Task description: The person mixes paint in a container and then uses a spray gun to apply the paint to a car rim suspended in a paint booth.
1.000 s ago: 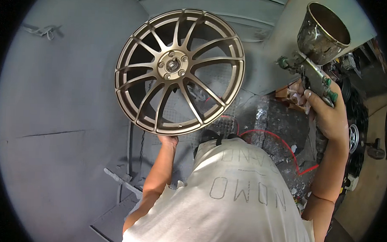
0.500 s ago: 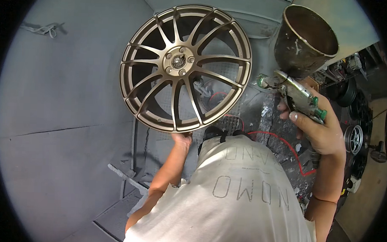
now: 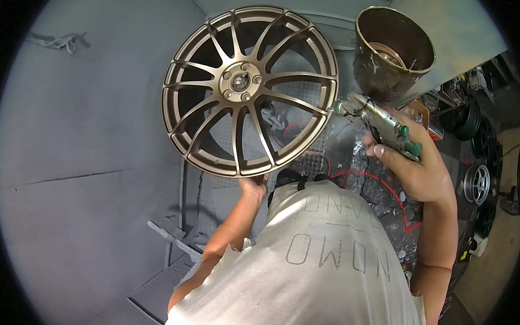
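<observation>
A bronze multi-spoke wheel rim [image 3: 237, 96] faces me in the upper middle, its bolt holes around a hub centre. At its lower edge my left hand [image 3: 253, 187] holds the rim from beneath, with most of its fingers hidden behind it. My right hand [image 3: 423, 174] is closed around a metal spray gun [image 3: 381, 122] with green knobs. On top of the gun sits a wide, paint-stained cup [image 3: 386, 81], tilted so that its inside shows. The gun's nozzle end points left, close beside the wheel's right edge; no spray is visible.
Grey walls [image 3: 89, 122] stand to the left and behind. A red hose [image 3: 379, 183] runs across the stained floor. Metal frame bars [image 3: 171, 238] lie low on the left. A silver wheel [image 3: 477, 184] and several dark wheels stand along the right, near an orange box [image 3: 420, 113].
My right hand has brought the spray gun left, nearer the wheel, and the cup tips more toward me. My left hand has shifted slightly right along the rim's lower edge.
</observation>
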`<state>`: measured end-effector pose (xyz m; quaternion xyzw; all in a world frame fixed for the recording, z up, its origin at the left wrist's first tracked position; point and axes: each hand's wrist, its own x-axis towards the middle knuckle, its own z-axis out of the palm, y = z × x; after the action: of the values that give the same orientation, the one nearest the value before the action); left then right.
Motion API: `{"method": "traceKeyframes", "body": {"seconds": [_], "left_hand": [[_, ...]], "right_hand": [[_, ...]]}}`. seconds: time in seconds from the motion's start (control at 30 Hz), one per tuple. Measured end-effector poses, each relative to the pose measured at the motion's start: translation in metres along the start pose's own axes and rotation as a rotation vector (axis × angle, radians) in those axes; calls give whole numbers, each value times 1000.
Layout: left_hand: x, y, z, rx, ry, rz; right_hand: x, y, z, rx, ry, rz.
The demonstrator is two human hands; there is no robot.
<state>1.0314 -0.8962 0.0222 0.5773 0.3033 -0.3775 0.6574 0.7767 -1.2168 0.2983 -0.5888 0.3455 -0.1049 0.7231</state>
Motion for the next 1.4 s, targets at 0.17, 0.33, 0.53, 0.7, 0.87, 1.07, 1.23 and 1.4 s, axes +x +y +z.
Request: {"method": "traceKeyframes", "body": {"seconds": [0.17,0.33,0.53,0.7,0.87,1.07,1.23,1.4], "left_hand": [[-8,-12,3,-16,3,-34],[-11,-18,6,-98,58,-51],[-12,-25,5,-108,71,-55],[-13,-27,8,-115,19,-30],[-18,-30,12,-135,50,-28],[-14,-32,7,-121,123,-25],[-9,-30,0,-123,107,-30],[-3,-22,-7,-62,26,-9]], "right_hand": [[-5,-1,2,-142,78,5],[-9,-6,2,-81,40,32],[-8,-5,2,-120,34,3],[-12,-11,-1,-28,74,4],[-14,-20,-5,-30,81,60],[-15,-5,-4,-63,203,-86],[-25,-2,-16,-135,346,17],[-26,-6,-33,-109,362,-52]]}}
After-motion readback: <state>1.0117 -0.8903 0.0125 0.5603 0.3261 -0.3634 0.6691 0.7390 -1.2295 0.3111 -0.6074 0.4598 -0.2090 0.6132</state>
